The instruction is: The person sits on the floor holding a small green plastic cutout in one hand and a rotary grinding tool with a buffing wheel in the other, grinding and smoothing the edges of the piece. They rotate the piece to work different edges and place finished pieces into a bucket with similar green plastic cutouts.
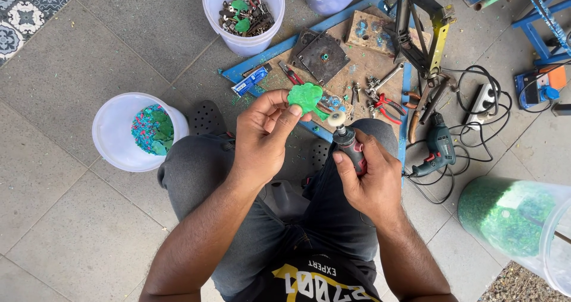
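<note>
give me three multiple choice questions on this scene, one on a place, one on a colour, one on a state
1. Where is the white bucket of blue and green bits?
A. by the person's left knee
B. on the board
C. in the lap

2. What colour is the plastic piece?
A. red
B. green
C. yellow

3. How is the rotary tool?
A. lying on the floor
B. gripped in the right hand
C. in a bucket

Answers: A, it stands on the tiles there; B, the left hand pinches a green shape; B, fingers wrap its body.

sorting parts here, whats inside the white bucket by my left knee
The white bucket holds a shallow heap of green pieces mixed with small blue and pink bits. Whatever lies beneath that top layer is covered, and the near wall hides part of it.
</note>
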